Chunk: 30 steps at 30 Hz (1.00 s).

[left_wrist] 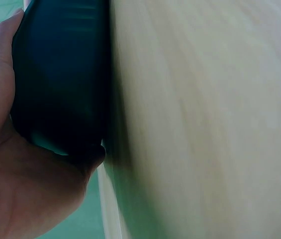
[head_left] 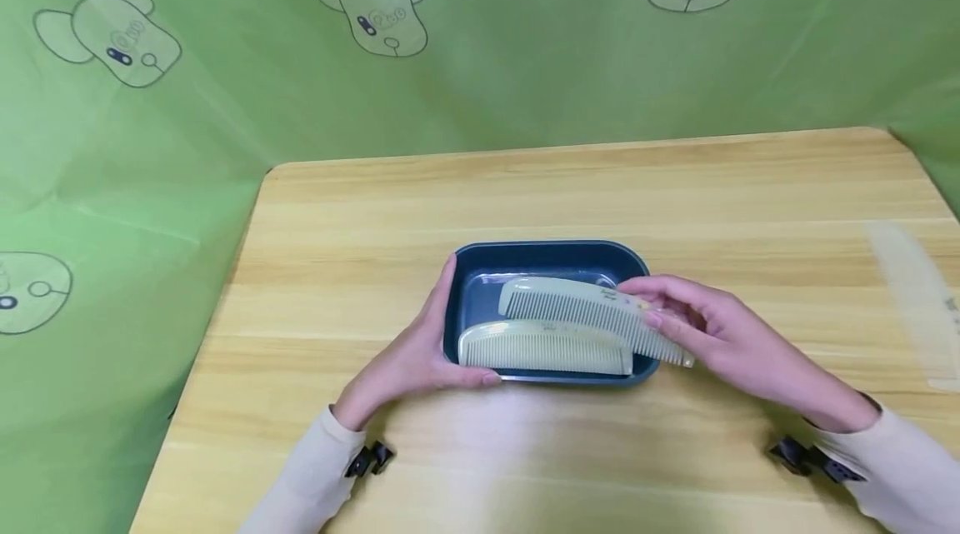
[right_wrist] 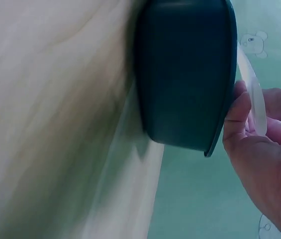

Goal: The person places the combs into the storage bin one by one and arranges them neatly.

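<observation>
A dark blue rectangular box (head_left: 540, 254) sits on the table, its side wall (left_wrist: 63, 69) filling much of the left wrist view. My left hand (head_left: 423, 355) grips its left end, thumb along the front rim. Inside, against the front wall, a pale translucent comb (head_left: 546, 348) stands on edge, teeth downward. Between thumb and fingers my right hand (head_left: 723, 338) pinches a second pale comb (head_left: 558, 292) near its right end. That comb slants across the box opening, overlapping the right rim. From the right wrist, the held comb (right_wrist: 257, 102) shows edge-on just above the rim.
Another pale comb (head_left: 918, 301) lies on the wooden table (head_left: 360, 226) at the far right, partly cut off by the view's edge. Behind and left of the table hangs a green cloth (head_left: 225, 92) with cartoon heads. Both sleeves carry small black devices.
</observation>
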Each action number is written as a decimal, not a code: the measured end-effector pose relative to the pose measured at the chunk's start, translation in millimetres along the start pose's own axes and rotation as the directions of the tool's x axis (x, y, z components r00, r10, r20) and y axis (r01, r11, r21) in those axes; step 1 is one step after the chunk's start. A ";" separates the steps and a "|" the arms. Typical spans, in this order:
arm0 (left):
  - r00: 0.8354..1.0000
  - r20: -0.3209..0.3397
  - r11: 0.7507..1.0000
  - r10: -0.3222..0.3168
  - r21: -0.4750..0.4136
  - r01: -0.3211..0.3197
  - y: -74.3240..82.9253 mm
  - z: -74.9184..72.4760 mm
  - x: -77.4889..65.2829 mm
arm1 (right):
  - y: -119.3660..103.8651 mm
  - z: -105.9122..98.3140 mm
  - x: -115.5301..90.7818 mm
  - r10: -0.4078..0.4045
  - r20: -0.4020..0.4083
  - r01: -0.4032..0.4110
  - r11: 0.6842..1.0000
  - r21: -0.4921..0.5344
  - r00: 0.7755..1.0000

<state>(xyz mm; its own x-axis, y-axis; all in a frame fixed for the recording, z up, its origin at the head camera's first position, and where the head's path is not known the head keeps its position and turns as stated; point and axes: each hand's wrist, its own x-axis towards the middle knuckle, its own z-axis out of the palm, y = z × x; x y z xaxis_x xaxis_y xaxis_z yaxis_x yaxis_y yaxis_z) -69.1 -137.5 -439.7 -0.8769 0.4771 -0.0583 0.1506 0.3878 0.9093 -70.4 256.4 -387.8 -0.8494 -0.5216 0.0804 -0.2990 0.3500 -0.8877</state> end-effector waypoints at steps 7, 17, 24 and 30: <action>1.000 0.000 1.000 -0.016 0.005 0.016 0.1 -2.8 -0.1 | -4.6 10.7 12.8 -0.047 0.072 0.047 0.999 0.004 0.996; 1.000 0.020 1.000 0.006 -0.009 -0.006 0.8 2.3 5.1 | -9.4 20.2 22.9 -0.048 0.104 0.057 0.995 -0.084 0.993; 1.000 0.004 1.000 -0.011 0.003 0.011 1.0 1.5 1.3 | -10.7 28.8 35.6 -0.100 0.147 0.124 0.979 -0.160 0.984; 1.000 0.001 1.000 -0.014 0.011 0.014 1.8 -0.9 0.4 | -13.1 33.7 41.2 -0.113 0.183 0.149 0.970 -0.193 0.977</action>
<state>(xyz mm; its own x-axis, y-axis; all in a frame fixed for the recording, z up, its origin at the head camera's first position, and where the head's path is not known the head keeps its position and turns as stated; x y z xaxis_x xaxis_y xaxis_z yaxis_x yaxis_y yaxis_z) -69.6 -137.4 -437.7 -0.8784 0.4727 -0.0711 0.1437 0.4029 0.9039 -86.8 204.1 -388.1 -0.7159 -0.6915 0.0961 -0.5001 0.4119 -0.7618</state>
